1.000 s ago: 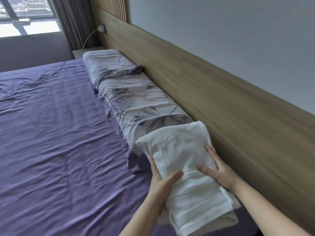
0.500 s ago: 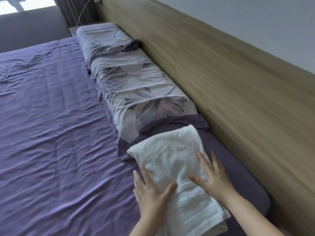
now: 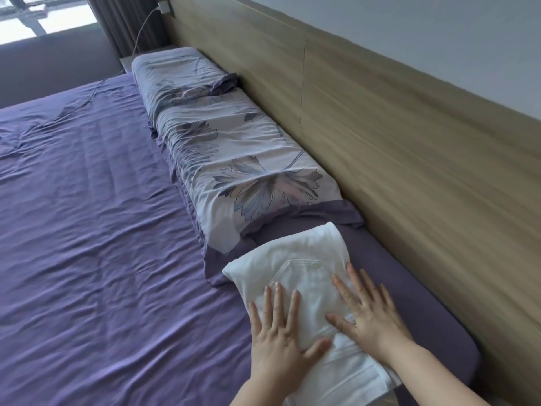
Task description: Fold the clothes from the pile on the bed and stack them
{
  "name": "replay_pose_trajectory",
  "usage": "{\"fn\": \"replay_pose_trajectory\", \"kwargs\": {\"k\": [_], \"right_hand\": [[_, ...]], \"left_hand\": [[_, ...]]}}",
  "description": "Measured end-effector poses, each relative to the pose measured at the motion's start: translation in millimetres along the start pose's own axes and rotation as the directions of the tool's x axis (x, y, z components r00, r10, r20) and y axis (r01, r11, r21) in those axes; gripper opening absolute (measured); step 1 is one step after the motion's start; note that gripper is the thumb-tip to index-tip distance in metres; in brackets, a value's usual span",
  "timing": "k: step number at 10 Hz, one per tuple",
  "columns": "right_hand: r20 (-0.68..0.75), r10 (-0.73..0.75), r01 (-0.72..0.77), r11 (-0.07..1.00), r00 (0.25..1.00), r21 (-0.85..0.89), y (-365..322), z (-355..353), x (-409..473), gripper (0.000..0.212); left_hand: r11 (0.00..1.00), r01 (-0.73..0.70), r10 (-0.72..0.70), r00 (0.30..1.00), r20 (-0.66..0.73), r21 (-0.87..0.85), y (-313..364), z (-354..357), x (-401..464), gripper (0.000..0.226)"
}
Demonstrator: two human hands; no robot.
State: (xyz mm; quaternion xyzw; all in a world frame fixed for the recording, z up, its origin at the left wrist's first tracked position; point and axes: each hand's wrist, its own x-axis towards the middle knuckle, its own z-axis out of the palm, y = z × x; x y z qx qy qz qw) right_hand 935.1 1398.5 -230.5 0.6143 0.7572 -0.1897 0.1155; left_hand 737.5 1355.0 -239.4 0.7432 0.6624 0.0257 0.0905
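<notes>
Both hands lie flat with fingers spread on a folded white garment [image 3: 304,276]: the left hand [image 3: 278,341] on its near-left part, the right hand [image 3: 369,315] on its right side. The garment, a stitched pocket outline on top, rests at the bed's [image 3: 102,230] head edge, just before the floral pillows [image 3: 234,159] along the wooden headboard [image 3: 380,127].

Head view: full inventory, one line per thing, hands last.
folded garment: 1, white, on the sheet near the headboard, under both hands
sheet: 1, purple, covers the bed
pillows: 2, pale floral, in a row along the headboard
headboard: 1, wood, right side
charger: 1, white, plugged in top centre, cable hanging
curtain: 1, grey, by the window
left hand: flat on the garment
right hand: flat on the garment
</notes>
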Motion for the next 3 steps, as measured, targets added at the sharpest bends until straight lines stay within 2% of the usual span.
{"fn": "replay_pose_trajectory", "kwargs": {"k": [1, 2, 3], "right_hand": [[0.042, 0.061, -0.058, 0.995, 0.997, -0.086, -6.1, -6.6, 1.3, 0.078], [0.048, 0.16, -0.15, 0.973, 0.986, -0.174, -21.9, -21.8, -5.2, 0.078], [0.058, 0.224, -0.22, 0.973, 0.973, -0.071, -48.3, -36.3, -26.9, 0.069]], "left_hand": [[0.999, 0.032, -0.032, 0.999, 0.02, 0.009, 1.0, -4.9, 2.5, 0.095], [0.999, 0.029, -0.023, 0.977, 0.211, -0.026, 1.3, -19.2, 10.1, 0.101], [0.999, 0.031, -0.014, 0.909, 0.416, -0.034, 1.7, -38.5, 11.7, 0.094]]}}
